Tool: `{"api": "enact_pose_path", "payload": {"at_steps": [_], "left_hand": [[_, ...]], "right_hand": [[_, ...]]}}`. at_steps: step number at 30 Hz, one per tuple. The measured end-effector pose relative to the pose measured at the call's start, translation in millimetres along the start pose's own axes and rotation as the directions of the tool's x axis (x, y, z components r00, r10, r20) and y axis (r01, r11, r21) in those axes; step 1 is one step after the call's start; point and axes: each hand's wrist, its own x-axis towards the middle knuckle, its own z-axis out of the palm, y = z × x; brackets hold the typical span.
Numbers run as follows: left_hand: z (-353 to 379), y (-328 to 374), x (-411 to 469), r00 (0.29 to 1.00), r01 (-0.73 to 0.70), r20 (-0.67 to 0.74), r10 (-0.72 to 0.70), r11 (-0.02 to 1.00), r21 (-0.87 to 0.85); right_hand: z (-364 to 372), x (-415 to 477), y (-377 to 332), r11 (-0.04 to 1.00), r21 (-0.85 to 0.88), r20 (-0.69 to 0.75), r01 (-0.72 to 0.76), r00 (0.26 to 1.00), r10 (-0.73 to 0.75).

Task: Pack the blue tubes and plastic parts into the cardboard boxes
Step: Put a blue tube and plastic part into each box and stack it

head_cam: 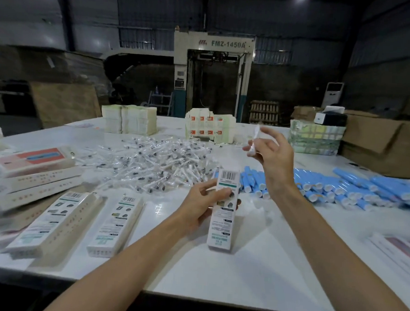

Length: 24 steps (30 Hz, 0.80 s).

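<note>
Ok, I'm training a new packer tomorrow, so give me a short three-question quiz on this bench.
1. Which hand holds the upright box? A left, B right, C neither.
2. True or false: the blue tubes lie left of the pile of plastic parts.
3. Fill in: the right hand pinches a wrapped ____.
Key: 1 A, the left hand. 2 False, they lie to its right. 3 Plastic part.

Glossy white table [252, 272]; printed cardboard box [223, 211]; clear plastic parts [156, 162].
</note>
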Motion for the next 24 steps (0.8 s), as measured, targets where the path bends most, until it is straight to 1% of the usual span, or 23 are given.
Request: {"api": "enact_pose_path", "payload": {"at_steps": [3, 6, 10, 13, 15, 17, 20, 21, 24], "left_hand": [[1, -1, 1, 1.0, -0.02, 0.006, 0.019, 0.999, 0.026], [0, -2, 2, 0.999, -0.035, 0.012, 0.035, 0.999, 0.042], [1, -1, 1, 0.999, -0.044, 0.033, 0.043, 0.999, 0.028], [1, 0, 0, 0.998, -0.048, 0.029, 0.048, 0.999, 0.016], [1, 0, -1, 0.998, -0.052, 0.028, 0.051, 0.999, 0.016], [3, 0, -2, 0.998, -0.054, 0.028, 0.053, 0.998, 0.02], [3, 1, -2, 0.998, -0.055, 0.027, 0.054, 0.998, 0.018], [3, 1, -2, 0.998, -0.055, 0.026, 0.055, 0.998, 0.023], [3, 1, -2, 0.998, -0.054, 0.017, 0.054, 0.998, 0.034]], "right_hand": [[12, -1, -10, 0.997, -0.062, 0.05, 0.034, 0.998, -0.031], [17, -2, -9, 0.976, -0.207, 0.135, 0.068, 0.99, -0.04], [17, -5, -3, 0.923, -0.367, 0.264, 0.114, 0.965, -0.014], [14, -8, -7, 0.904, -0.406, 0.328, 0.132, 0.945, 0.009], [12, -8, -13, 0.902, -0.414, 0.358, 0.127, 0.933, 0.033], [10, -7, -18, 0.876, -0.46, 0.386, 0.146, 0.921, 0.049], [7, -6, -21, 0.767, -0.603, 0.423, 0.217, 0.903, 0.077], [5, -7, -20, 0.746, -0.629, 0.427, 0.217, 0.899, 0.098], [2, -10, -16, 0.755, -0.629, 0.424, 0.187, 0.896, 0.131]]}}
